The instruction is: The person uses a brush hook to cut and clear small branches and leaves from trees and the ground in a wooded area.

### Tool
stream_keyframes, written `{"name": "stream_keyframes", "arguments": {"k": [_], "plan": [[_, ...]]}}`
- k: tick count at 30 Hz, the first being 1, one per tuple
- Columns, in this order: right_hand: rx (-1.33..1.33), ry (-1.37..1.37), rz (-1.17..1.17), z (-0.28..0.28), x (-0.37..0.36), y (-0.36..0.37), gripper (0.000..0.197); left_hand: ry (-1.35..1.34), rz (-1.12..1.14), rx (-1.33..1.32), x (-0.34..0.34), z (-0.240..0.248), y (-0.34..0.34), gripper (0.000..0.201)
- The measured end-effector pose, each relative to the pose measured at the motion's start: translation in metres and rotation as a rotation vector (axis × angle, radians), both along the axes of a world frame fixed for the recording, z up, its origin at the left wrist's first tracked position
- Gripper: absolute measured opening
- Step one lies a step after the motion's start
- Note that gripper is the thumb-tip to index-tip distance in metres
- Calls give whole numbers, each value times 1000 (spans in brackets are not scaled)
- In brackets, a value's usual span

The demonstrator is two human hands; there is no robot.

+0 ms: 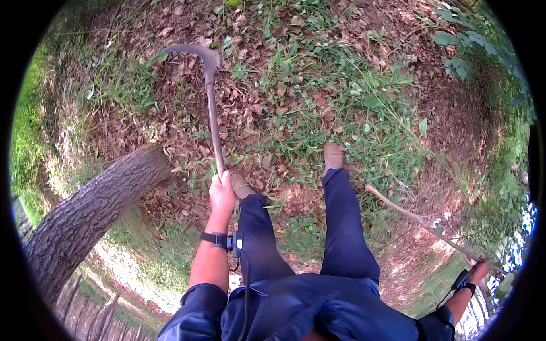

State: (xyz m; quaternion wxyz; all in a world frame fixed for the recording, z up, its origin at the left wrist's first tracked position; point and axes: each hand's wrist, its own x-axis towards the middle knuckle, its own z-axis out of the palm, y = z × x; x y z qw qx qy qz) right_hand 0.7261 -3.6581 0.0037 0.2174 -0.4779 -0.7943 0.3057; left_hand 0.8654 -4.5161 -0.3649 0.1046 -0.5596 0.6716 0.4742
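We hold a sickle [211, 77] in our left hand [220, 192]; the fingers are closed round the lower end of its brown handle [214, 122], which runs up and away from us, leaning slightly left; at its far end the blade [196, 50] curves off to the left, above ground strewn with dry leaves [242, 111].

Our right hand [479, 271] is far out at the lower right, near the rim of the view; it looks curled shut on the thick stretch of a bare stick [418, 219], though it is small there and the placing of each finger we cannot tell; the stick slants from that hand up and inward, its pale tip pointing toward our right shoe [334, 156].

Our left shoe [242, 184] is just beside the left hand, partly behind it; the feet stand apart, below dark blue trousers [347, 233]; a black strap [215, 238] circles our left wrist, and another band [463, 282] our right.

A rough trunk [102, 199] leans across the left side; grass [364, 85] grows ahead of us; a leafy plant [466, 48] hangs in at the upper right.
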Motion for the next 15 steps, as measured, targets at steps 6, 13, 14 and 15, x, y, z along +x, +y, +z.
{"name": "stream_keyframes", "arguments": {"k": [6,13,14,15], "plan": [[282,-216,-137,61,183,92,32,-56,-295,-123,6,71,-19,38],[670,-818,-238,65,327,104,45,-93,-338,-37,-7,116,-4,37],[744,-963,-225,60,324,96,50,-72,-349,-33,-5,120,-1,36],[823,-1101,-202,57,317,87,56,-91,-316,-16,-2,122,2,36]]}}
